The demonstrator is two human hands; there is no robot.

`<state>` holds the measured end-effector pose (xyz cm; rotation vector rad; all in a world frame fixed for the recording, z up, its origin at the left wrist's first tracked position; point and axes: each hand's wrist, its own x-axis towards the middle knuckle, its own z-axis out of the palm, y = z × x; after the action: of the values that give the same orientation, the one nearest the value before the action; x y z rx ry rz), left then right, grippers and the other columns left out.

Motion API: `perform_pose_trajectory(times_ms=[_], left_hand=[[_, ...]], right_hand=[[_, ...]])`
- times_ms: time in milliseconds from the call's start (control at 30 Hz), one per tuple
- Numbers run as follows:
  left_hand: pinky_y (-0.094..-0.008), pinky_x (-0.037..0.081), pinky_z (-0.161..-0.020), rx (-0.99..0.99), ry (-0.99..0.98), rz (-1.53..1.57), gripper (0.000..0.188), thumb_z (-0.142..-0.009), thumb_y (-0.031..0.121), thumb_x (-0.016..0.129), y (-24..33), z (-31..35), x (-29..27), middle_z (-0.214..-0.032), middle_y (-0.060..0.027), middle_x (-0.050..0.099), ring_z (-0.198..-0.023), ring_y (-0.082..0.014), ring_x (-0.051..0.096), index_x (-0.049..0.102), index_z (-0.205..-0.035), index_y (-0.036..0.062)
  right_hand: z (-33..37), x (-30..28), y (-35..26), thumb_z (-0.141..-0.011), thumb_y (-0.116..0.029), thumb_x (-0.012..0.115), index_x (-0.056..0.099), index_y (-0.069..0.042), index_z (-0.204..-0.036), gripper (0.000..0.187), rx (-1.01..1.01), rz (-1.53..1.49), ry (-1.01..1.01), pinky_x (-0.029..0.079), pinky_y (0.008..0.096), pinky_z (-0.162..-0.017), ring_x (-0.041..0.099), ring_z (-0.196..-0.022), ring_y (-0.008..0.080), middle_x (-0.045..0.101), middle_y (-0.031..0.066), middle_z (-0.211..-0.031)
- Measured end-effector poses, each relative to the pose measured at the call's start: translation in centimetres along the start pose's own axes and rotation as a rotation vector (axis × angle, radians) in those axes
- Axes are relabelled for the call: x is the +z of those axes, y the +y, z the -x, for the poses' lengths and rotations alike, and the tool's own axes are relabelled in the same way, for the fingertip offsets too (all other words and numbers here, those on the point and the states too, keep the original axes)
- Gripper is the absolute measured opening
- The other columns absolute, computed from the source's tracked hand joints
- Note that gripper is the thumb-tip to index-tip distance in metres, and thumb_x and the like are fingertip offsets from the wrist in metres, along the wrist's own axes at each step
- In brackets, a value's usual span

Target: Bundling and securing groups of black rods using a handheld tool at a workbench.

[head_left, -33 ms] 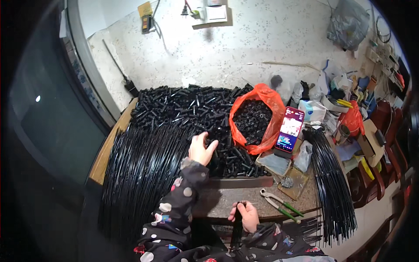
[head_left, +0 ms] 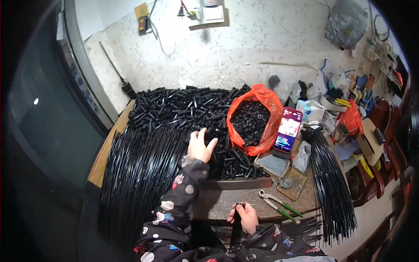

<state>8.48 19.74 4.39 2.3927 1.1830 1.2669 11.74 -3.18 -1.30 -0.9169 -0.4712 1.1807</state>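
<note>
My left hand (head_left: 200, 147) reaches into a wide heap of short black plastic tubular parts (head_left: 179, 105). Its thumb and fingers are apart, and the fingertips rest at the dark parts; I make out nothing held in them. By the table's front edge, my right hand (head_left: 246, 218) is closed on a small bunch of thin black rods (head_left: 235, 236) that hang downward. A thin pale wire or pin (head_left: 248, 204) sticks out across the top of that bunch. Green-handled pincers (head_left: 279, 207) lie to the right of this hand.
Long black rods (head_left: 135, 166) cover the table's left side; another bundle (head_left: 334, 187) hangs over the right edge. An orange plastic bag (head_left: 233, 135) of small black parts stands beside a propped phone (head_left: 288, 131). A shallow tray (head_left: 273, 163) and a small metallic heap (head_left: 286, 183) lie nearer.
The view has shifted slightly. My left hand has moved a little farther into the heap of black parts; my right hand keeps its hold on the thin rods.
</note>
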Motion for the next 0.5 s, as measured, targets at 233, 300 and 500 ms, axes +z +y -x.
perform_pose_trajectory(times_ms=[233, 300, 500], left_hand=[[-0.0333, 0.042, -0.062, -0.123, -0.435, -0.394, 0.022, -0.063, 0.019, 0.056, 0.0, -5.3, 3.0, -0.076, -0.0123, 0.052, -0.073, -0.0261, 0.051, 0.051, -0.079, 0.0054], [-0.0295, 0.043, -0.061, -0.094, -0.108, -0.08, 0.024, -0.061, 0.01, 0.055, -4.4, -5.9, 3.7, -0.08, -0.0133, 0.054, -0.07, -0.0207, 0.054, 0.051, -0.083, 0.0019], [-0.0204, 0.039, -0.053, -0.452, -0.338, 1.076, 0.013, -0.066, 0.002, 0.048, -0.8, -3.6, -1.0, -0.063, -0.0032, 0.048, -0.058, -0.0113, 0.048, 0.044, -0.079, 0.0034]], right_hand=[[0.1, -0.7, 0.3, -0.08, -0.015, 0.034, 0.039, 0.0, -0.084, 0.016, -0.009, 0.009, 0.015, 0.04, 0.0213, -0.05, 0.051, -0.056, 0.0139, 0.048, 0.0067, -0.067], [0.0, -0.1, 0.4, -0.08, -0.015, 0.034, 0.039, 0.0, -0.084, 0.016, -0.017, 0.019, 0.039, 0.04, 0.021, -0.05, 0.051, -0.056, 0.014, 0.048, 0.0067, -0.066], [0.4, 0.7, -1.6, -0.08, -0.013, 0.034, 0.041, 0.0, -0.081, 0.015, -0.059, 0.142, 0.094, 0.04, 0.0204, -0.048, 0.052, -0.055, 0.0142, 0.049, 0.0061, -0.064]])
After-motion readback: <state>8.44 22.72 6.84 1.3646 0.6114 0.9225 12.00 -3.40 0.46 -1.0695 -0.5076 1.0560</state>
